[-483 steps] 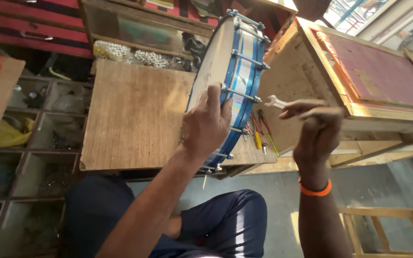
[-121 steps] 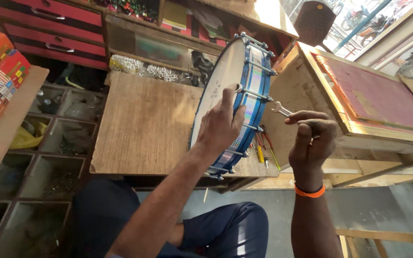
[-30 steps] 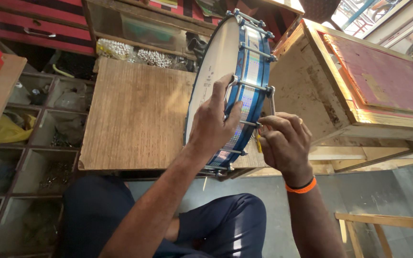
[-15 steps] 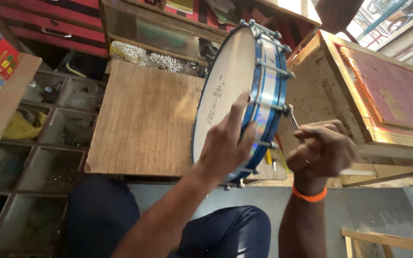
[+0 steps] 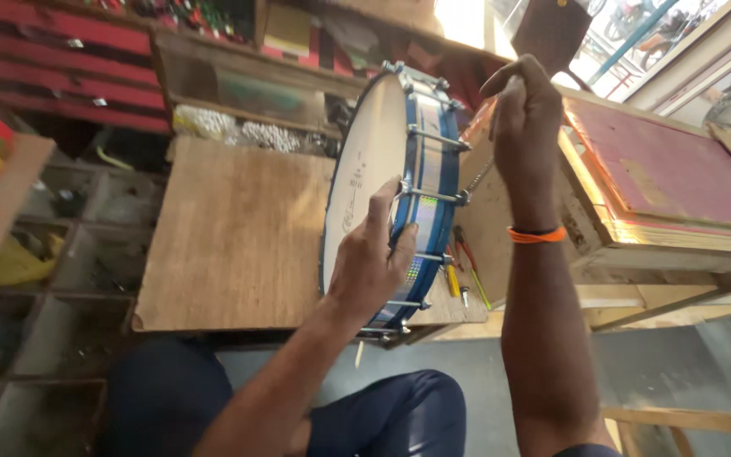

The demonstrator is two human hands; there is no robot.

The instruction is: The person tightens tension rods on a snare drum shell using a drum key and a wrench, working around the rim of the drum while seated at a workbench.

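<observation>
A blue drum [image 5: 423, 182] with a white skin and metal tension rods stands on its edge on a low wooden table [image 5: 234, 237]. My left hand [image 5: 370, 258] grips its rim from the skin side, the thumb on the shell. My right hand [image 5: 526, 110] is raised beside the drum's upper right, fingers pinched on a thin metal tool whose shaft [image 5: 478, 176] slants down to a tension rod lug. An orange band [image 5: 535, 234] circles that wrist.
Screwdrivers [image 5: 460, 262] lie on the table behind the drum. A wooden crate with a maroon top [image 5: 678, 182] stands to the right. Red drawers [image 5: 61, 63] and open compartments [image 5: 44, 245] line the left. My knees in dark trousers [image 5: 382, 415] are below.
My right hand has risen from beside the drum's lower rim to near its top, carrying the thin tool. The drum stands more upright, with my left hand still on it.
</observation>
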